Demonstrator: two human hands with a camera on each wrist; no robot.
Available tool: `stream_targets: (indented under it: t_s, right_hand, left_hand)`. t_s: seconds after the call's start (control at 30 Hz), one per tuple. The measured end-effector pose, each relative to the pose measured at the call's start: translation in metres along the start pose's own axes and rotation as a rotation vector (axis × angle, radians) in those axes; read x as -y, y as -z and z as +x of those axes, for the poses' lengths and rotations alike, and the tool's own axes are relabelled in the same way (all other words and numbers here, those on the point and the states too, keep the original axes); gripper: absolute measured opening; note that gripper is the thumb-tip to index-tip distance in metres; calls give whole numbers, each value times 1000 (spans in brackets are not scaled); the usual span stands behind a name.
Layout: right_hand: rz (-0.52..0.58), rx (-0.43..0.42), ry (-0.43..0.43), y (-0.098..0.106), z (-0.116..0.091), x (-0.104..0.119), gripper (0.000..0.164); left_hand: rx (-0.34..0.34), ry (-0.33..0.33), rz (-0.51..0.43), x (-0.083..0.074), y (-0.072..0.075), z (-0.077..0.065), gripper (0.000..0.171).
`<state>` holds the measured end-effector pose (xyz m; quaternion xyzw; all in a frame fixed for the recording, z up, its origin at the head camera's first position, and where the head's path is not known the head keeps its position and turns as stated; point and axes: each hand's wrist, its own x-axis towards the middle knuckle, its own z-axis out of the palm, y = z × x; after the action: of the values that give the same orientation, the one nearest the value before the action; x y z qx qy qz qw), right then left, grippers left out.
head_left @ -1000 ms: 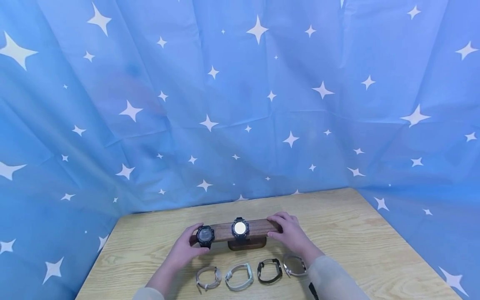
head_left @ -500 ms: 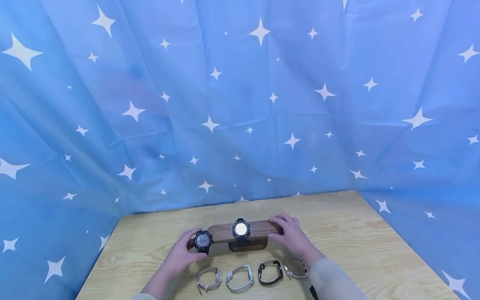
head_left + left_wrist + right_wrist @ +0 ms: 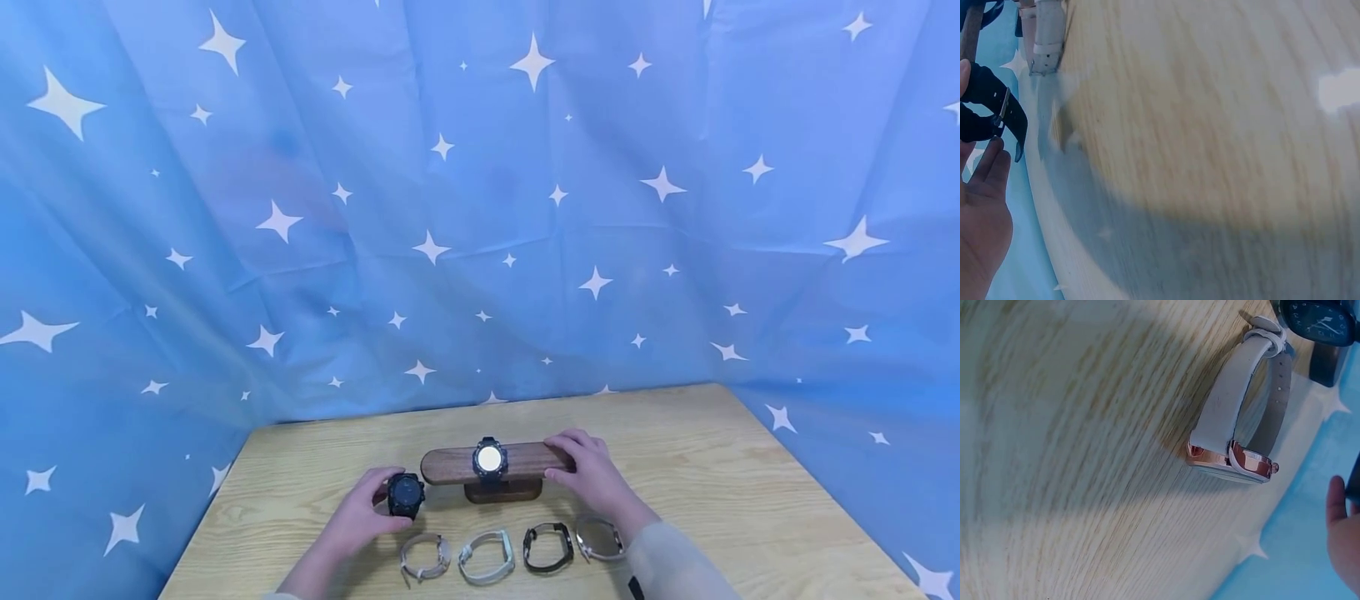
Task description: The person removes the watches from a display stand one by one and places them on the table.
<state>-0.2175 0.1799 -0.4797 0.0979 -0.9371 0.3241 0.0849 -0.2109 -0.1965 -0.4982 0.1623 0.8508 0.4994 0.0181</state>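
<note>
My left hand (image 3: 358, 515) holds a black sports watch (image 3: 406, 494) between thumb and fingers, just off the left end of a dark wooden watch stand (image 3: 448, 467). In the left wrist view the watch's black strap (image 3: 988, 86) is buckled into a loop, with fingertips at its edge. Halfway along the stand's bar sits another black watch (image 3: 490, 459) with a bright, glare-white face. My right hand (image 3: 594, 477) grips the right end of the bar, thumb in front and fingers over the top. Only part of that hand (image 3: 1344, 540) shows in the right wrist view.
Several buckled watches stand in a row before the stand: a pinkish one (image 3: 424, 573), a pale blue one (image 3: 487, 577), a dark one (image 3: 548, 567) and a light-strapped one (image 3: 597, 556). The wooden table (image 3: 675, 433) ends at a blue starred curtain (image 3: 480, 208).
The left hand has drawn the black watch leftward off the end of the bar and slightly nearer. The right hand keeps its grip on the bar. The head view has shifted a little.
</note>
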Motion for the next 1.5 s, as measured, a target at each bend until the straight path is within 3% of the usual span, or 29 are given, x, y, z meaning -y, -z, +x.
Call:
stream_targets:
  t_s: [0.17, 0.37, 0.6, 0.83, 1.17, 1.5]
  right_hand:
    - [2, 1, 3, 1, -2, -1, 47]
    - [3, -7, 21, 2, -2, -1, 48]
    - [5, -3, 13, 2, -1, 0, 48]
    - [6, -1, 14, 0, -1, 1, 48]
    - [2, 6, -1, 2, -2, 2, 51]
    - [-1, 11, -1, 3, -2, 1, 50]
  left_hand:
    - [-20, -10, 19, 3, 1, -4, 75]
    - [17, -4, 15, 7, 6, -8, 74]
    - [59, -4, 92, 12, 11, -17, 72]
    - [62, 19, 112, 17, 13, -24, 70]
    - [48, -53, 208, 22, 12, -32, 67]
    - [132, -58, 272, 21, 18, -38, 61]
